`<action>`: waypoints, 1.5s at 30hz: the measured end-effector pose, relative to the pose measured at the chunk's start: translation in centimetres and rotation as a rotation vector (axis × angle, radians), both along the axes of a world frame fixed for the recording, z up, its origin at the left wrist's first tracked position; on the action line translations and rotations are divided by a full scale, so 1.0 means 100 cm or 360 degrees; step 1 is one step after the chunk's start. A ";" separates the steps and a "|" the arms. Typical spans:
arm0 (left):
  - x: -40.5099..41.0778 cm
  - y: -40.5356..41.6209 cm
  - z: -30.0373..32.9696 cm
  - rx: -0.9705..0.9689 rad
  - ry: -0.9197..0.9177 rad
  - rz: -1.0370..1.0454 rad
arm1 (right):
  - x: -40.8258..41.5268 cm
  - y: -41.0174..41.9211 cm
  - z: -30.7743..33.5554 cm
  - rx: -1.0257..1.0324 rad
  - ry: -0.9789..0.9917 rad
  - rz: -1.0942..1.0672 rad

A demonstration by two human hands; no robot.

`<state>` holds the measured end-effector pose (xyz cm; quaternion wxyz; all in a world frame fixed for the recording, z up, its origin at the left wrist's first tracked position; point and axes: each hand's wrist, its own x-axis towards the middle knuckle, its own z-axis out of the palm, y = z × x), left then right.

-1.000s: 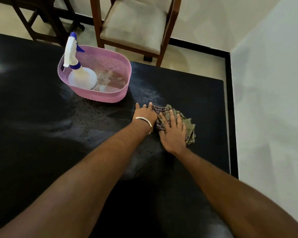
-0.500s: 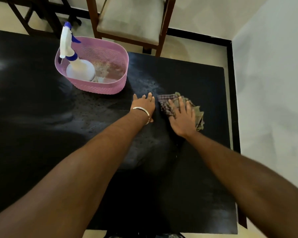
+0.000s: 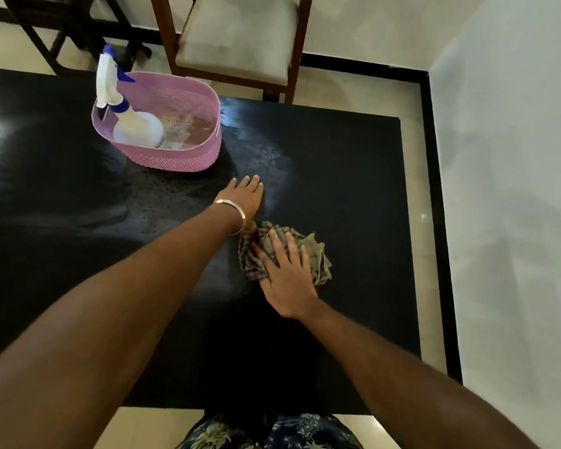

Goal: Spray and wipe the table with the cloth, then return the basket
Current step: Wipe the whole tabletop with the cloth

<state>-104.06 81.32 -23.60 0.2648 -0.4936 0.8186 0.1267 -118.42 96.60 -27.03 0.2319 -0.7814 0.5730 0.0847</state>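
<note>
Both hands lie flat: right hand [image 3: 285, 280] presses the soft, limp checked cloth [image 3: 308, 254] from above; left hand [image 3: 245, 197] braces on the wet table [image 3: 337, 176].

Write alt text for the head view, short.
A person's right hand presses a checked cloth flat onto a black table while the left hand rests open beside it. Behind them, a pink basket holds a spray bottle.

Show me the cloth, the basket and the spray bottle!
cloth [image 3: 316, 254], head view, bunched right side.
basket [image 3: 178, 158], head view, front wall.
spray bottle [image 3: 136, 128], head view, white body.
</note>
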 end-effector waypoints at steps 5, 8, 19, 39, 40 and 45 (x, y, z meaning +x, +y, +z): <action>0.011 0.036 0.000 -0.0008 -0.0088 0.0040 | -0.067 0.001 0.000 -0.0080 0.0014 0.0146; 0.016 0.052 -0.001 0.0022 -0.0136 0.0113 | -0.112 -0.015 -0.002 -0.0099 0.0155 -0.0267; 0.012 0.065 -0.001 -0.0036 -0.0212 0.0097 | -0.042 0.002 0.004 -0.0067 0.0135 -0.0437; 0.128 0.046 -0.001 -0.0018 -0.0041 -0.0021 | -0.008 -0.016 0.011 0.0063 0.0249 -0.0950; 0.141 0.044 -0.002 -0.0018 -0.0038 -0.0016 | 0.000 -0.015 0.011 0.0081 0.0250 -0.1005; 0.190 0.035 0.002 0.0004 -0.0015 -0.0040 | 0.094 -0.008 0.012 0.0073 0.0291 -0.0966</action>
